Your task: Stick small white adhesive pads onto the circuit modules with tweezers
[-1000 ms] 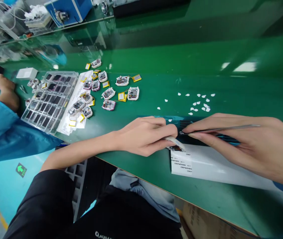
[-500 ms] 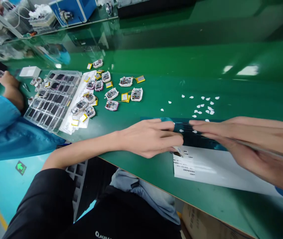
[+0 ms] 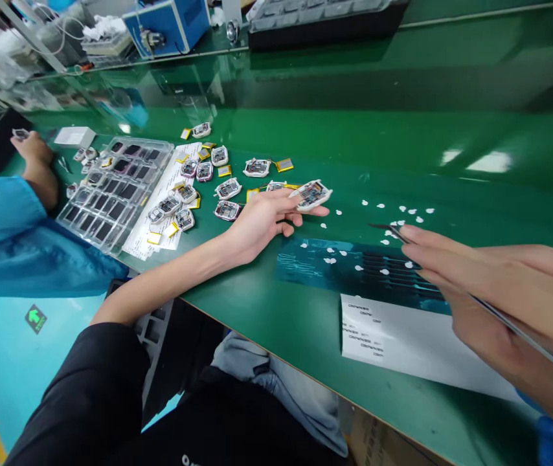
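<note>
My left hand [image 3: 263,219] reaches out over the green table and pinches a small white device casing [image 3: 311,193] with its circuit board showing. My right hand [image 3: 480,285] is closed on thin metal tweezers [image 3: 393,232], whose tip hovers over scattered white paper bits [image 3: 405,211]. Between the hands lies a dark blue sticker sheet [image 3: 354,266] with a white label sheet [image 3: 403,340] below it.
Several more white casings with yellow batteries [image 3: 228,189] lie left of my hand. A clear compartment tray [image 3: 111,194] of dark screens sits beside them. A co-worker's blue sleeve [image 3: 9,233] and hand [image 3: 33,152] are at far left. A blue machine [image 3: 169,26] stands at the back.
My left hand left the sticker sheet, moved up and left, and took hold of a white casing. My right hand with the tweezers drew back to the right.
</note>
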Tool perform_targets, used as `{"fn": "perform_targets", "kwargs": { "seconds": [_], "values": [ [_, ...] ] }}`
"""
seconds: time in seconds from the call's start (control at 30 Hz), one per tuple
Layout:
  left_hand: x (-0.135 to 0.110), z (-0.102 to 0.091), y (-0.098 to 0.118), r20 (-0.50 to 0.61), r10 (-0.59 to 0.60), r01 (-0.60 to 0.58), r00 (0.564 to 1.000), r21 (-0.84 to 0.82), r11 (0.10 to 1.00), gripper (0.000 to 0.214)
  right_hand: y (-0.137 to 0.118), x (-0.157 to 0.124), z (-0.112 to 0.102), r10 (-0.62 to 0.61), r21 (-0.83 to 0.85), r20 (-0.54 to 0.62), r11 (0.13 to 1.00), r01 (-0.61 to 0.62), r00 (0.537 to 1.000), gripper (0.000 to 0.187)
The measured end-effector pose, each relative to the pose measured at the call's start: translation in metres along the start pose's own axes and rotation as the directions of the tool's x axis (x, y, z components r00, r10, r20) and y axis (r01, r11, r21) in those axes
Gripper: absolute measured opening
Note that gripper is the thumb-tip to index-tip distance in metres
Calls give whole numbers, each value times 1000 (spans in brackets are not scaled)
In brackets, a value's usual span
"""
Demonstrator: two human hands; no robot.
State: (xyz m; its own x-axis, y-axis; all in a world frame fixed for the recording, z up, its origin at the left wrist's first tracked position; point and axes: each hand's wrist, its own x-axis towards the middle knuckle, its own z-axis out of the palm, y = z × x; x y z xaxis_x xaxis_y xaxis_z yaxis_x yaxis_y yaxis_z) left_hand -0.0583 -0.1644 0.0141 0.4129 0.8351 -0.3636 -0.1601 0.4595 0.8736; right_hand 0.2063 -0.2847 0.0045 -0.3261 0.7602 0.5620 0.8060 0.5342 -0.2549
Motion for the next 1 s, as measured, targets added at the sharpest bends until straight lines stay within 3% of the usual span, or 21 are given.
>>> {"fn": "perform_targets", "kwargs": {
  "seconds": [0.1,0.23,0.43,0.57,0.73,1.0],
  "values": [
    [-6,5,-2,10,53,-54,999,33,998,9,-3,0,1,-114,-75,-4,991,113,994,51],
    [-15,11,-7,-7,91,-91,996,49,995,19,-15,1,-3,-200,-55,85,977,205,976,54],
    [-23,16,-12,4,111,-111,994,9,994,31,-29,-3,0,-119,-48,164,991,128,979,59],
    [-28,18,-12,51,110,-112,993,36,993,40,-24,-5,5,-207,-48,147,975,216,967,58],
    [-30,19,-16,86,135,-138,987,32,990,51,-31,-4,7,-153,-13,152,988,157,977,58],
    [-29,18,-18,106,116,-120,988,39,992,55,-26,-7,7,-258,1,147,965,261,955,54]
  ]
}}
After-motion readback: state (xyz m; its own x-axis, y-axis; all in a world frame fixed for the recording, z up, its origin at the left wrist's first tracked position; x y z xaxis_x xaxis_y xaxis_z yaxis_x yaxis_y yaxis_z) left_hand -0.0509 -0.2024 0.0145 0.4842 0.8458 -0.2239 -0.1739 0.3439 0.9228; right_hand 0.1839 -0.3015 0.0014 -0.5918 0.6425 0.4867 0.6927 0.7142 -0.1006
